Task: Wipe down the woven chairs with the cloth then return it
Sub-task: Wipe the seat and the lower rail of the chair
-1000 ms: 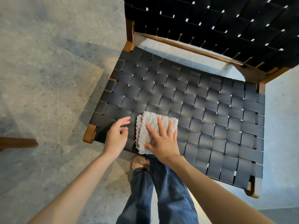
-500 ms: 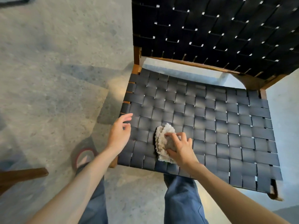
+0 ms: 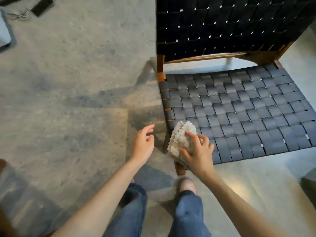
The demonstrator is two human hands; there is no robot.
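Cloth: pale, nubbly cloth (image 3: 179, 139), bunched into a lump at the near left corner of the chair (image 3: 239, 93), partly past the seat's edge.
Right hand: the right hand (image 3: 199, 155) grips the cloth from above, fingers (image 3: 192, 140) curled over its top, thumb low on its near side.
Left hand: the left hand (image 3: 142, 144) hangs in the air just left of the cloth, apart from it and from the chair; fingers loosely spread, holding nothing.
Seat: seat (image 3: 248, 113) of dark grey straps in a basket weave, bare apart from that corner.
Backrest: black woven backrest (image 3: 222, 26), same strap pattern, rising behind the seat.
Frame: brown wooden frame (image 3: 160, 67); a front leg shows just under the cloth.
Floor: mottled grey floor (image 3: 68, 82), glossy, with the chair's shadow on it.
Below: blue jeans (image 3: 188, 216) and one reddish shoe (image 3: 187, 184), blurred, close to the front leg.
Far left: a dark flat object (image 3: 41, 6) and pale cables (image 3: 18, 13) on the floor, well apart from the chair.
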